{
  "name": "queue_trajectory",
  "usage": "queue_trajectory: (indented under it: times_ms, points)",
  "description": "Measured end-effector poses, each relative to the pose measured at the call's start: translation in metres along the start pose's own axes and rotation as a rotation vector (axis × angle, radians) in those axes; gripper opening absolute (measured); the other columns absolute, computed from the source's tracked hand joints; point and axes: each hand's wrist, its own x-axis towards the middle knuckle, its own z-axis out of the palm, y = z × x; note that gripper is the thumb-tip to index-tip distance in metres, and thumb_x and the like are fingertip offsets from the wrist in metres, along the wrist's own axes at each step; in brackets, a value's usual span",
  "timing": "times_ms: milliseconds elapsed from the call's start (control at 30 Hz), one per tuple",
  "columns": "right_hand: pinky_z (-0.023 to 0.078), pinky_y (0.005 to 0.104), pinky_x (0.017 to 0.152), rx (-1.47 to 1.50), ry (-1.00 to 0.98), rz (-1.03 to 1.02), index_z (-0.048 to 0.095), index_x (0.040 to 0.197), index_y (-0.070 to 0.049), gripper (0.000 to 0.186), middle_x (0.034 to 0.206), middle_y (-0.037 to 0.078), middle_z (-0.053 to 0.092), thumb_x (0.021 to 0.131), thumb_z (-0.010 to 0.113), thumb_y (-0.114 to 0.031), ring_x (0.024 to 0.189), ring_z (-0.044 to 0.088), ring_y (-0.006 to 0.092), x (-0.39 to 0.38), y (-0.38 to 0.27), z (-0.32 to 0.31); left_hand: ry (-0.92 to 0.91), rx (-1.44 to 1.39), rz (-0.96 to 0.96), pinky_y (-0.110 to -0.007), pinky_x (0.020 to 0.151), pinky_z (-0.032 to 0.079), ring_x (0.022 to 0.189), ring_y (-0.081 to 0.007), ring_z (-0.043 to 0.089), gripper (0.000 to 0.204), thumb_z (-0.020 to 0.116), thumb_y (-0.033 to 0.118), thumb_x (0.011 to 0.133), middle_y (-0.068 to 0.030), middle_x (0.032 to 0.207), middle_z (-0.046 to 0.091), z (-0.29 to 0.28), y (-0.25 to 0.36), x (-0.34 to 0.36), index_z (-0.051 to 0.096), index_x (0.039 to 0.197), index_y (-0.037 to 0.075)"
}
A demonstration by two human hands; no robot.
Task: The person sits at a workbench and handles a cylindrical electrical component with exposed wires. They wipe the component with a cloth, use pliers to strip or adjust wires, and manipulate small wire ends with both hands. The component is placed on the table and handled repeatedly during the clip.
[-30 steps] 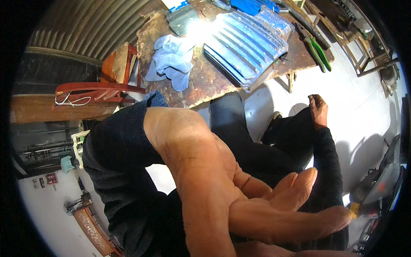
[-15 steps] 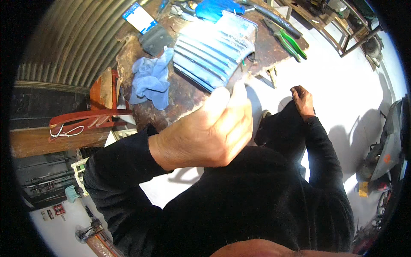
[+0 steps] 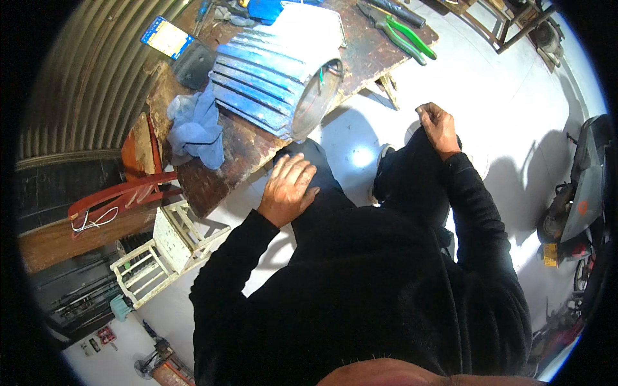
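Note:
My left hand [image 3: 288,191] rests over my left thigh near the table's front edge, its fingers stretched and holding nothing. On my right thigh, near the knee, lies my right hand [image 3: 440,130] with its fingers curled in and nothing visible in them. Nearest to my left hand is a blue finned motor housing [image 3: 257,80], lying on its side on the worn brown table [image 3: 244,145]. Its round open end faces right, and a bit of green wire shows inside. Left of the housing lies a crumpled blue cloth [image 3: 196,125].
Green-handled pliers [image 3: 405,38] and a dark tube [image 3: 399,11] lie at the table's far right. A dark flat piece [image 3: 194,66] and a blue-and-white box [image 3: 167,37] are at the left. A cream wooden chair [image 3: 170,238] stands left of me; a motorbike [image 3: 573,193] stands at right.
My left hand has dropped from in front of the housing down to my left thigh, and its fingers have straightened. The view has shifted, so the table sits further left. My right hand stays on my thigh.

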Motion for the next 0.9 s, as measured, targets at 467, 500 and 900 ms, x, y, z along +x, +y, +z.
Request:
queue_trajectory:
  times_ms: [467,500,900]
  points:
    - [0.058,0.0348,0.081,0.110,0.031,0.056,0.076,0.117,0.001,0.033,0.092,0.013,0.077,0.108,0.070,-0.030,0.085,0.073,0.0191,-0.002,0.002,0.001,-0.206,0.041,-0.293,-0.073,0.125,0.015,0.160,-0.0364,0.032,0.062,0.080,0.035,0.089,-0.0158,0.162,0.048,0.098,-0.022,-0.029,0.064,0.143,0.009]
    - [0.058,0.0346,0.081,0.090,0.032,0.056,0.076,0.117,0.002,0.034,0.092,0.013,0.078,0.108,0.070,-0.030,0.086,0.073,0.0189,-0.002,0.002,0.000,-0.212,0.057,-0.333,-0.073,0.125,0.016,0.160,-0.0358,0.033,0.062,0.080,0.034,0.089,-0.0155,0.162,0.049,0.102,-0.023,-0.027,0.064,0.143,0.008]
    - [0.054,0.0319,0.076,0.150,0.019,0.034,0.074,0.112,0.005,0.031,0.085,0.010,0.071,0.108,0.068,-0.026,0.079,0.064,0.0139,-0.008,-0.003,-0.004,0.062,-0.077,-0.941,-0.050,0.125,0.036,0.148,-0.0491,0.045,0.091,0.072,0.050,0.097,-0.0371,0.156,0.048,0.135,-0.076,-0.015,0.041,0.157,-0.010]
